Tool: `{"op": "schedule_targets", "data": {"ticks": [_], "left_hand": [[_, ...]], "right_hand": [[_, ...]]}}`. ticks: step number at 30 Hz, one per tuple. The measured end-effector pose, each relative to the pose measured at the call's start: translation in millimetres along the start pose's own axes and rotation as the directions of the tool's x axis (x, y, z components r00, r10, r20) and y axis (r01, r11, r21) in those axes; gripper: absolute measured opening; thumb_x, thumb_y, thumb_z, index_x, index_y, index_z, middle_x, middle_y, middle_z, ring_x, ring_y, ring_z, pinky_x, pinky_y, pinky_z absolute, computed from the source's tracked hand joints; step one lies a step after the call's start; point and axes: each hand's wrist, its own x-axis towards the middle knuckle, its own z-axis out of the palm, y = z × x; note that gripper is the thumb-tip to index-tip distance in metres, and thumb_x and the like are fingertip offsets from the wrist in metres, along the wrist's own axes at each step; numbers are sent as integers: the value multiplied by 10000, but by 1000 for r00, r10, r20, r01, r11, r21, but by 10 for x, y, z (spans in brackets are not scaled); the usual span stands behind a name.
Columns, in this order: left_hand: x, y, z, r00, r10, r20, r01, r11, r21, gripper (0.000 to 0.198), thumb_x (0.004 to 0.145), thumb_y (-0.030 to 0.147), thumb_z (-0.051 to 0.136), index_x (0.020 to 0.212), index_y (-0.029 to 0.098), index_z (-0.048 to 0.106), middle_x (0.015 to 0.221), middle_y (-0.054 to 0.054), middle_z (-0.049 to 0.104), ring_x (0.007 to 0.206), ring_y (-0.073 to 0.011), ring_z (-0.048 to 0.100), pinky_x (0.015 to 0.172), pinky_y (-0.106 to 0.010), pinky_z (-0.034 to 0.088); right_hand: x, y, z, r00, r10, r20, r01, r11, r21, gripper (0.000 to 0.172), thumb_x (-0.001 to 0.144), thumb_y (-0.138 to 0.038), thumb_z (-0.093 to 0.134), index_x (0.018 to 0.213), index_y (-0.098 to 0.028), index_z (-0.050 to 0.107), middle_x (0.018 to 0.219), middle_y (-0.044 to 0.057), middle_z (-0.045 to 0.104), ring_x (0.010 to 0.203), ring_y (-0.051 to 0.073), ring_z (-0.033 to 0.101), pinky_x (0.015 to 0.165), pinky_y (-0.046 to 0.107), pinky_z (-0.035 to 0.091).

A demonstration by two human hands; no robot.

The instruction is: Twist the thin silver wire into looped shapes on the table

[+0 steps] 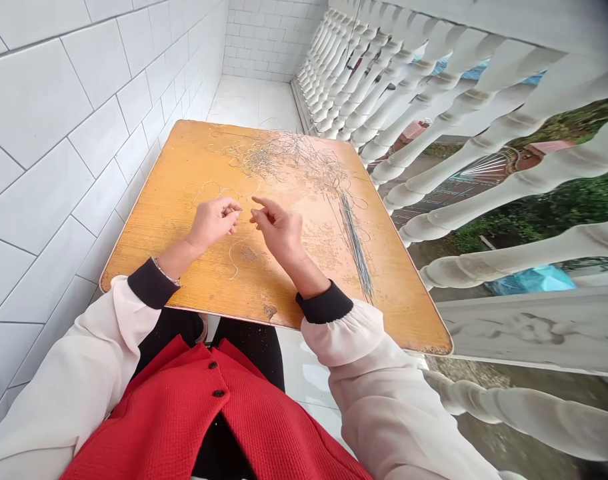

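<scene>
Tiled balcony wall [84,133], white balustrade [484,133], yellow wooden tabletop [174,167]: fine wire and two hands.

We logged the scuffed tabletop standing between wall and balustrade, bearing a tangled heap of fine silvery wire [284,160] at its far side, a straight bundle of thin rods [354,247] toward its right edge, and a loose curl of wire [233,257] just below our hands. Our left hand [211,223] was pinched closed at the fingertips, though whether it held a strand was too fine to tell. Our right hand [279,230] gripped nothing, its thumb and forefinger apart. Wire this fine, we judged, was best worked one strand at a time, close to the board.
</scene>
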Motion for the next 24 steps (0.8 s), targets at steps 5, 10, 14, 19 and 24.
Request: {"op": "schedule_targets", "data": {"ticks": [5,10,14,19,24], "left_hand": [[-16,-36,19,999,30,26,-31,999,36,186,798,-7,576,822,158,658,559,66,598,451,-53,590,493,-155,478],[-47,-64,16,994,105,15,-106,990,97,147,784,33,582,768,168,637,559,65,599,466,-63,599,510,-171,469],[-69,-53,26,990,136,-39,-131,985,109,142,805,55,551,776,174,622,586,63,596,496,-71,621,533,-186,475],[-49,-69,35,983,163,-86,-154,983,100,107,847,100,557,828,178,627,609,62,608,539,-78,642,589,-197,506],[-14,-98,29,989,131,-71,-126,990,69,83,847,109,604,887,177,631,610,52,628,579,-89,657,615,-198,524]], "right_hand": [[-28,-75,-25,993,-98,62,105,988,-115,212,886,-337,598,903,-238,785,723,28,710,748,189,680,760,324,517],[-63,-111,-34,990,-130,60,139,976,-169,251,910,-332,548,859,-242,776,723,34,724,767,202,692,782,327,521],[-83,-125,-9,988,-144,54,151,977,-150,242,905,-315,550,858,-237,775,718,35,720,731,194,685,764,321,516],[-95,-136,51,992,-124,1,123,987,-100,238,897,-315,555,878,-222,773,708,25,709,649,166,653,706,313,508],[-74,-82,71,999,-4,-39,3,999,-42,264,890,-398,585,925,-207,762,631,-7,656,563,133,595,613,283,490]]}}
